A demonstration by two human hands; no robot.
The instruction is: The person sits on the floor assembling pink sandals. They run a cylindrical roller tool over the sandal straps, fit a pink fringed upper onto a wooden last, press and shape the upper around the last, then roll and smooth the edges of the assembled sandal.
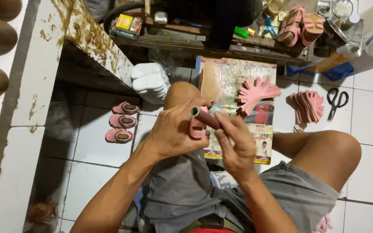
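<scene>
A dark red tube (204, 117) is slanting above the person's lap, its long axis running from its open end at upper left down toward lower right. The right hand (237, 144) is pinching its lower end; the left hand (174, 129) is closing around a small pink sandal (197, 128) just beneath the tube. Left of the tube, three pink sandals (121, 122) are lying on white tiles; to its right, black scissors (336, 101).
</scene>
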